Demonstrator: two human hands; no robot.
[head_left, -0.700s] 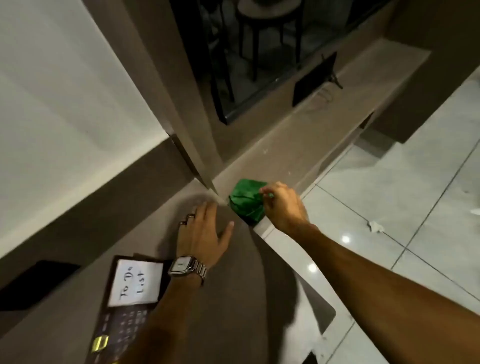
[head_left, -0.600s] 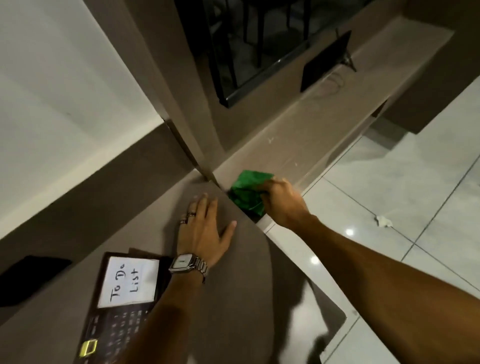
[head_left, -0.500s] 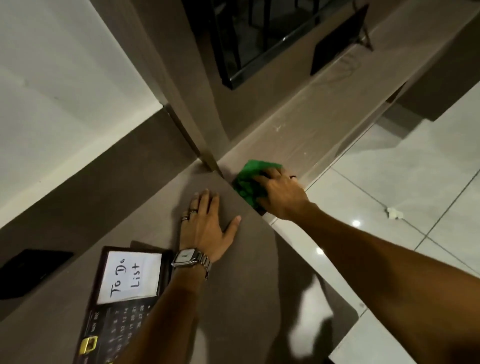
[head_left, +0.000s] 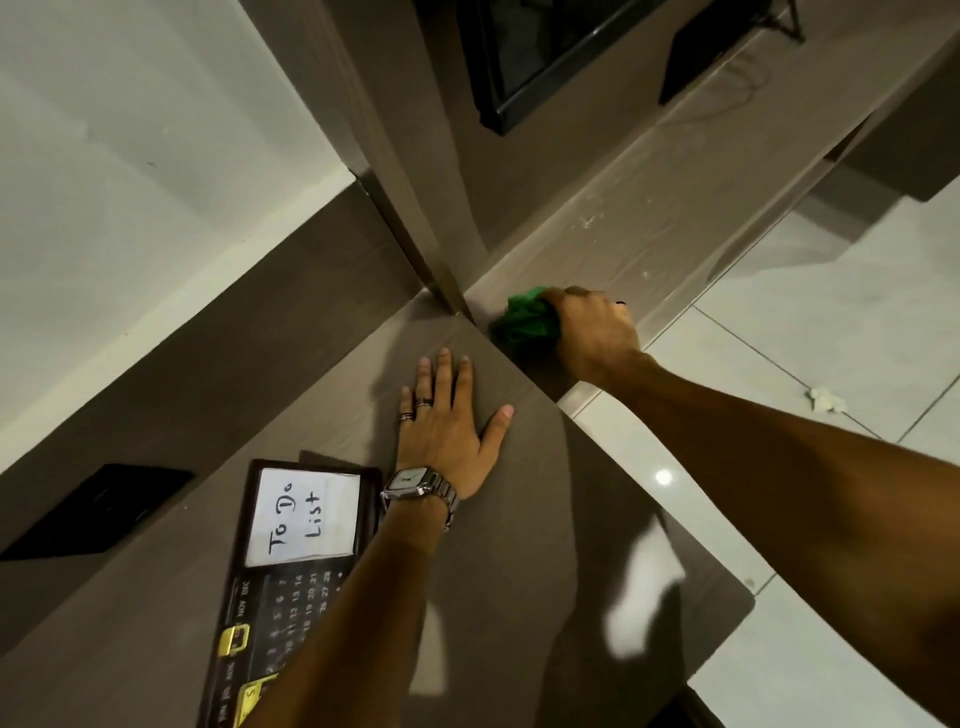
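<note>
The wide grey-brown counter (head_left: 519, 545) carries my left grip (head_left: 447, 431), laid flat near its far edge with fingers straight and holding nothing. Past that edge and a step lower runs the long brown ledge (head_left: 675, 208). At the ledge's near end, close to the corner under the wall post, my right grip (head_left: 595, 335) is curled round the crumpled green cloth (head_left: 527, 319) and presses it onto the surface.

I judge the main risk to be a long sweep pushing the small white specks (head_left: 589, 221) over the ledge's front edge onto the tiled floor rather than gathering them. The bunched cloth could also slide out from under my fingers there. If I lean harder on my left arm, it may nudge the dark desk calendar with the white "To Do List" card (head_left: 301, 545), which lies just beside my wrist.

My right grip hides much of the cloth, and my fingertips beneath it cannot be seen. My forearm and the bottom of the view cut off the calendar. I cannot identify the flat black object (head_left: 98, 506) at the counter's left edge.
</note>
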